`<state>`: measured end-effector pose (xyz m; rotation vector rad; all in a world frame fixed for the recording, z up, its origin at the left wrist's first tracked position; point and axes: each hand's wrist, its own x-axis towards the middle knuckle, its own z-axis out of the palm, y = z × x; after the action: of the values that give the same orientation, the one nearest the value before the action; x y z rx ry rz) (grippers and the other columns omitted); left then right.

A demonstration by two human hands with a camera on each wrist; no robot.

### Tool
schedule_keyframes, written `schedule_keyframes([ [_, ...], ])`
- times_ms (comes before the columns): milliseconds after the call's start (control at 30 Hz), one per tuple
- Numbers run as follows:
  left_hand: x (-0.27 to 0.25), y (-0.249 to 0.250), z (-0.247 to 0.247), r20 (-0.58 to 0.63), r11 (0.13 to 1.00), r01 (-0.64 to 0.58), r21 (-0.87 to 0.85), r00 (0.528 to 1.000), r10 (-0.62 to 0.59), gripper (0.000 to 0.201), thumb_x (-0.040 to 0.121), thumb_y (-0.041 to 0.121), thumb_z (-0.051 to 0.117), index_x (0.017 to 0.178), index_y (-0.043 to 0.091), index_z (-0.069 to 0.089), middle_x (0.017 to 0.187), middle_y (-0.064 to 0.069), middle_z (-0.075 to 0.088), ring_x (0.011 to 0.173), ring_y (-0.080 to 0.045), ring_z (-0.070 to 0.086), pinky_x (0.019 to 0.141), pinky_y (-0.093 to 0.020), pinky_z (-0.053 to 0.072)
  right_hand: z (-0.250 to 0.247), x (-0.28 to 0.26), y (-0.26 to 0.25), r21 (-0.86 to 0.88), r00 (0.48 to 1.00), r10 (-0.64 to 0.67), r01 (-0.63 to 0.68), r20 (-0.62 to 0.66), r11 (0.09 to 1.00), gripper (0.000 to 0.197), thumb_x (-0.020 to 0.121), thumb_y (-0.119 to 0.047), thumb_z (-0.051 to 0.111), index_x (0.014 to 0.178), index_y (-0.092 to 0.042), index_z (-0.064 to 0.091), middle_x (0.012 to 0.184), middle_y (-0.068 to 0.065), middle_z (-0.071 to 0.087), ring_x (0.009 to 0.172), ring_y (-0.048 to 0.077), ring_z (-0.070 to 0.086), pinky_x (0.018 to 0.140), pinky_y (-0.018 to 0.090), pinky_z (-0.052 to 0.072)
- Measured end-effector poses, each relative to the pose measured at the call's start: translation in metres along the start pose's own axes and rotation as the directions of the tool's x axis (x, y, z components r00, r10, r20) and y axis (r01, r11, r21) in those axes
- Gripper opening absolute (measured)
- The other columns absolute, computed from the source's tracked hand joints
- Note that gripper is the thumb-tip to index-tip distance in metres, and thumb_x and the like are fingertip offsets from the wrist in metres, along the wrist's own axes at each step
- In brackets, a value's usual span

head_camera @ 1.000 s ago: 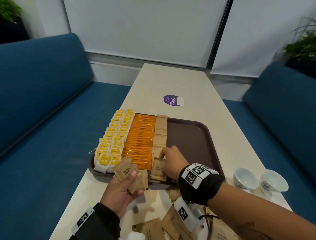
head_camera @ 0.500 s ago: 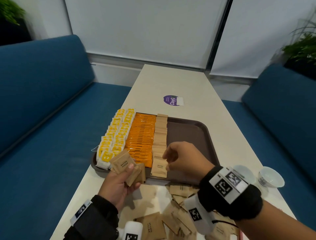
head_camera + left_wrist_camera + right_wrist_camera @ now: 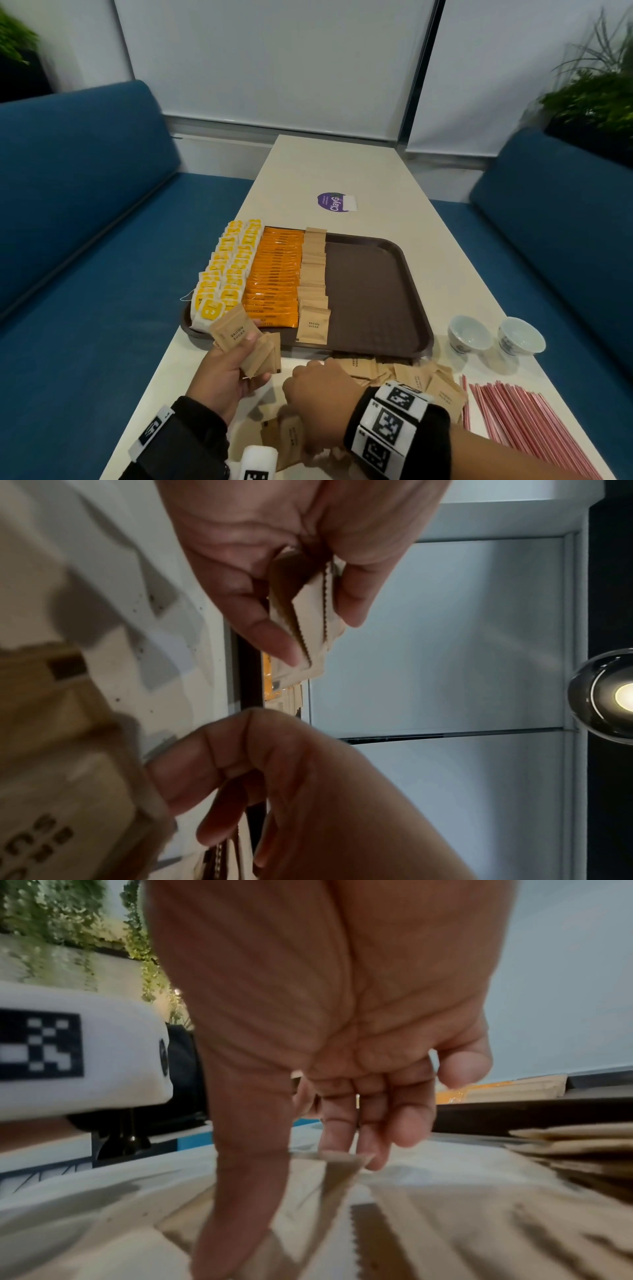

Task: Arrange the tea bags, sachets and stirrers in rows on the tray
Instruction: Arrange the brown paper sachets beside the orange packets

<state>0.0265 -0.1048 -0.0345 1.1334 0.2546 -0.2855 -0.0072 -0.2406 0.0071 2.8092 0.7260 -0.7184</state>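
Blue upholstered benches flank a long cream surface that carries a dark brown plastic tray. On the tray's left half lie rows of yellow-and-white tea bags, orange coffee sachets and one row of tan paper brown-sugar sachets; the right half of the tray is bare.

Left hand: grip closed around a fanned stack of tan brown-sugar sachets, thumb on the top sachet, held above the surface just in front of the tray's near-left corner. The left wrist view shows the serrated sachet edges pinched between thumb and fingers.

Right hand: positioned over a loose heap of tan sugar sachets on the surface in front of the tray. In the right wrist view the fingers point down, relaxed, fingertips at a sachet; no clear grasp is visible.

Pink paper-wrapped stirrers lie in a bundle at the near right of the surface, beside two small white cups.

Limits of view: the right hand covers part of the heap; the wrist views are blurred; the stirrer bundle is cut off at the bottom edge
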Motion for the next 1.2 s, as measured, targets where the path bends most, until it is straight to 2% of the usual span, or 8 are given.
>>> schedule_keyframes([
  [167, 0.0, 0.003, -0.007, -0.023, 1.0, -0.011, -0.01, 1.0, 0.011, 0.016, 0.095, 0.019, 0.048, 0.101, 0.024, 0.062, 0.099, -0.009, 0.062, 0.083, -0.024, 0.06, 0.045, -0.024, 0.053, -0.011, -0.006, 0.003, 0.203, 0.999, 0.03, -0.025, -0.022, 0.979, 0.019, 0.09, -0.017, 0.057, 0.103, -0.004, 0.061, 0.094, 0.012, 0.06, 0.081, 0.025, 0.051, 0.073, 0.036, 0.036],
  [333, 0.005, 0.006, -0.013, -0.053, 1.0, -0.004, -0.01, 0.999, 0.003, 0.021, 0.094, 0.019, 0.049, 0.112, 0.023, 0.06, 0.107, -0.011, 0.06, 0.087, -0.025, 0.059, 0.045, -0.024, 0.052, -0.026, -0.015, 0.043, 0.652, 0.973, 0.216, -0.111, -0.083, 0.75, 0.019, 0.081, -0.007, 0.065, 0.09, -0.022, 0.058, 0.087, -0.007, 0.056, 0.078, 0.01, 0.051, 0.062, 0.02, 0.044],
  [400, 0.007, 0.005, -0.009, -0.042, 1.0, 0.003, 0.016, 0.999, -0.002, 0.022, 0.094, 0.018, 0.05, 0.112, 0.025, 0.06, 0.104, -0.009, 0.061, 0.087, -0.024, 0.059, 0.046, -0.026, 0.052, -0.029, -0.02, 0.06, 0.794, 0.943, 0.315, -0.11, -0.107, 0.598, 0.024, 0.08, -0.004, 0.067, 0.095, -0.021, 0.057, 0.091, -0.005, 0.06, 0.073, 0.008, 0.056, 0.059, 0.018, 0.047],
  [533, 0.009, 0.002, 0.012, 0.037, 0.99, 0.01, 0.144, 0.999, -0.016, 0.02, 0.094, 0.015, 0.051, 0.106, 0.026, 0.061, 0.098, -0.006, 0.064, 0.083, -0.022, 0.06, 0.049, -0.026, 0.05, -0.028, -0.027, 0.079, 0.992, 0.928, 0.365, 0.032, -0.075, 0.123, 0.031, 0.084, 0.002, 0.065, 0.106, -0.017, 0.055, 0.094, 0.009, 0.069, 0.058, 0.008, 0.062, 0.047, 0.017, 0.046],
  [633, 0.012, 0.001, 0.029, 0.085, 0.975, -0.007, 0.223, 0.996, -0.013, 0.016, 0.092, 0.017, 0.054, 0.104, 0.025, 0.062, 0.099, -0.005, 0.067, 0.083, -0.02, 0.061, 0.048, -0.026, 0.048, -0.022, -0.023, 0.08, 0.997, 0.943, 0.326, 0.08, -0.068, -0.021, 0.031, 0.086, 0.002, 0.062, 0.111, -0.014, 0.053, 0.087, 0.009, 0.072, 0.057, 0.012, 0.063, 0.045, 0.02, 0.046],
  [867, 0.018, 0.001, 0.05, 0.139, 0.95, -0.051, 0.308, 0.99, 0.008, 0.016, 0.093, 0.022, 0.053, 0.106, 0.022, 0.062, 0.08, 0.003, 0.073, 0.065, -0.013, 0.067, 0.047, -0.023, 0.048, -0.011, -0.008, 0.073, 0.986, 0.931, 0.355, 0.133, -0.088, -0.103, 0.023, 0.09, 0.003, 0.056, 0.109, -0.01, 0.055, 0.092, 0.012, 0.07, 0.053, 0.011, 0.059, 0.043, 0.021, 0.043],
  [1033, 0.023, 0.003, 0.04, 0.094, 0.966, -0.001, 0.259, 0.995, -0.024, 0.016, 0.09, 0.025, 0.055, 0.103, 0.023, 0.063, 0.092, -0.002, 0.072, 0.081, -0.022, 0.066, 0.049, -0.027, 0.051, -0.012, -0.01, 0.084, 0.992, 0.879, 0.473, 0.105, -0.061, -0.066, 0.005, 0.087, -0.009, 0.063, 0.082, -0.01, 0.062, 0.08, 0.008, 0.066, 0.048, 0.001, 0.052, 0.043, 0.015, 0.039],
  [1200, 0.034, 0.005, 0.021, 0.015, 0.982, 0.042, 0.186, 0.999, -0.046, 0.018, 0.09, 0.022, 0.056, 0.107, 0.019, 0.06, 0.1, -0.011, 0.067, 0.091, -0.03, 0.061, 0.056, -0.033, 0.051, -0.028, -0.007, 0.106, 0.993, 0.825, 0.562, 0.107, -0.063, -0.045, 0.005, 0.091, -0.016, 0.06, 0.093, -0.012, 0.058, 0.089, 0.003, 0.065, 0.062, 0.008, 0.059, 0.042, 0.018, 0.044],
])
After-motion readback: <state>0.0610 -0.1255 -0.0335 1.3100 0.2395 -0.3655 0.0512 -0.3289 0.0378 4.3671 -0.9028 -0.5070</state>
